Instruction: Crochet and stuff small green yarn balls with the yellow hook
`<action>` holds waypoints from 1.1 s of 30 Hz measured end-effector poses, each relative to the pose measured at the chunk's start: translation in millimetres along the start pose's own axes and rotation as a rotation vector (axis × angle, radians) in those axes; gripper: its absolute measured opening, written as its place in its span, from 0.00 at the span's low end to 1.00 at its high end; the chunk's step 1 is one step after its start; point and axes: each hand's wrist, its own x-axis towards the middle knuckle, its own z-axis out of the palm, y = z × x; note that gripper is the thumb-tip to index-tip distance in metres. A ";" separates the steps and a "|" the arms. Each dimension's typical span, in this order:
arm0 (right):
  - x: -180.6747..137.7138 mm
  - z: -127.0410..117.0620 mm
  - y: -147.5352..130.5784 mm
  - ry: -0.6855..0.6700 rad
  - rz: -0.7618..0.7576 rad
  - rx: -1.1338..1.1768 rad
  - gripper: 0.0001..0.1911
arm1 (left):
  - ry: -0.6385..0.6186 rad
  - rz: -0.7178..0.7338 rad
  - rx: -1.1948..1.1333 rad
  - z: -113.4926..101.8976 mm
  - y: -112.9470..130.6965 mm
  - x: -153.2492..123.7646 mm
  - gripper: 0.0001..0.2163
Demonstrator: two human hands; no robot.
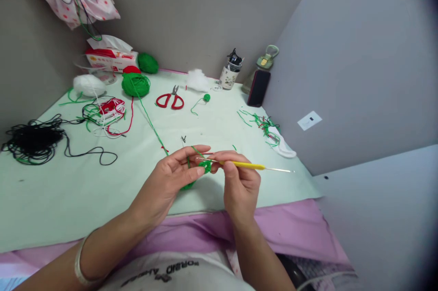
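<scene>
My left hand [174, 172] pinches a small green crochet piece [205, 166] between thumb and fingers, near the table's front edge. Green yarn runs over its fingers and back to a green yarn ball [136, 85]. In my right hand [241, 181] is a crochet hook with a yellow handle [244, 165], held like a pen. Its metal tip points left and lies at the top of the green piece; the other thin end sticks out to the right. More green crochet work shows below my left hand, partly hidden by it.
Red-handled scissors [170, 101], white stuffing [197, 80] and a small green ball [206, 97] lie farther back. Black yarn [34, 140] is heaped at left, near white yarn [89, 85]. A patterned cup [230, 75], a phone [259, 88] and green yarn scraps [263, 124] are at right.
</scene>
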 end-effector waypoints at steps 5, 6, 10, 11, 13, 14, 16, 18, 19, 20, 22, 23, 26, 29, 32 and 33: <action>1.7 -4.1 1.1 -0.033 0.068 0.167 0.10 | 0.019 -0.021 0.070 -3.4 -0.1 -1.0 0.13; 1.9 -4.5 0.6 -0.040 0.069 0.185 0.11 | 0.018 -0.027 0.077 -3.8 -0.2 -1.3 0.13; 0.4 -6.1 -3.5 -0.050 0.033 0.107 0.11 | 0.016 -0.009 0.109 -5.1 -0.3 -1.8 0.13; -0.4 -6.6 -4.7 -0.053 0.006 0.064 0.11 | 0.020 0.002 0.118 -5.4 -0.4 -1.7 0.12; -2.2 -7.7 -7.1 -0.070 -0.066 -0.035 0.11 | 0.025 0.019 0.129 -6.0 -0.4 -1.5 0.12; -2.8 -8.1 -8.2 -0.080 -0.104 -0.086 0.12 | 0.025 0.028 0.131 -6.3 -0.3 -1.4 0.11; -3.6 -8.7 -10.1 -0.102 -0.183 -0.178 0.13 | 0.028 0.051 0.133 -6.5 -0.2 -1.5 0.11; -3.6 -8.8 -11.6 -0.119 -0.267 -0.262 0.14 | 0.041 0.079 0.148 -6.4 -0.5 -1.4 0.11; -3.5 -8.7 -12.1 -0.130 -0.311 -0.305 0.14 | 0.055 0.091 0.157 -6.2 -0.8 -1.2 0.11; -3.5 -8.5 -12.5 -0.143 -0.358 -0.349 0.14 | 0.069 0.101 0.164 -5.7 -1.3 -0.8 0.12; -3.8 -8.2 -12.6 -0.166 -0.452 -0.423 0.13 | 0.091 0.119 0.167 -4.4 -2.2 0.1 0.13; -4.2 -8.0 -12.4 -0.172 -0.492 -0.454 0.13 | 0.102 0.127 0.163 -3.5 -2.6 0.6 0.14; -6.0 -7.6 -10.9 -0.167 -0.571 -0.528 0.13 | 0.129 0.148 0.146 -1.0 -3.2 0.9 0.14; -7.3 -6.8 -10.0 -0.158 -0.590 -0.545 0.14 | 0.146 0.154 0.142 0.1 -3.2 0.0 0.14; -7.7 -5.0 -9.7 -0.147 -0.569 -0.536 0.13 | 0.147 0.158 0.160 -0.2 -3.1 -0.4 0.14; -7.8 -4.2 -9.4 -0.142 -0.566 -0.536 0.13 | 0.144 0.160 0.169 -0.4 -3.2 -0.3 0.14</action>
